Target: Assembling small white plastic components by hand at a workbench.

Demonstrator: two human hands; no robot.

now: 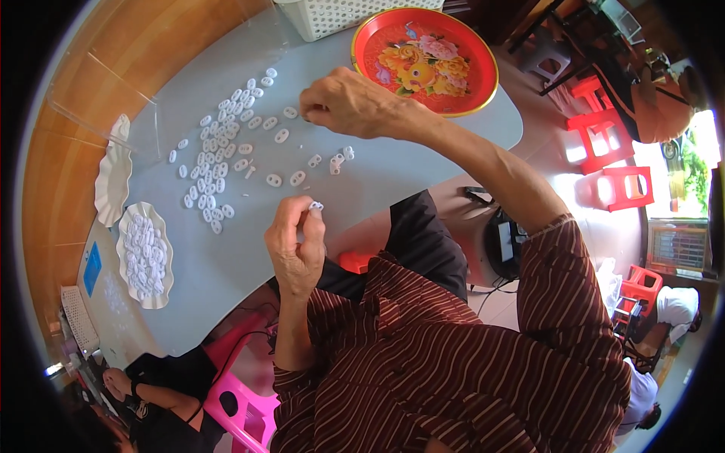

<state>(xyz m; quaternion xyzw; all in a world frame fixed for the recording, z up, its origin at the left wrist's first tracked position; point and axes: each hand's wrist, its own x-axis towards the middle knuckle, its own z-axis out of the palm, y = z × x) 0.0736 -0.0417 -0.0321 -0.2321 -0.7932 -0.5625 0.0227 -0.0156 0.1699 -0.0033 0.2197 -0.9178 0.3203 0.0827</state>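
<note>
Between the thumb and index finger of my left hand (296, 249), at the table's near edge, is a small white plastic piece (316, 205). My right hand (349, 102) hovers over the table, farther away and to the right, with its fingers curled together; whatever they might hold is hidden. To the left of it, many white oval plastic pieces (282, 136), each with two dark holes, lie scattered on the grey table (249, 260). Below my right hand sits a small cluster of white plastic parts (336, 164), apart from the others.
A round red tray (485, 69) with a flower print lies at the far right, beside a white perforated basket (332, 19). At the left are a wavy-edged dish (156, 302) full of white pieces and another pale dish (112, 181). Another person's arm (170, 400) shows near a pink chair (245, 408).
</note>
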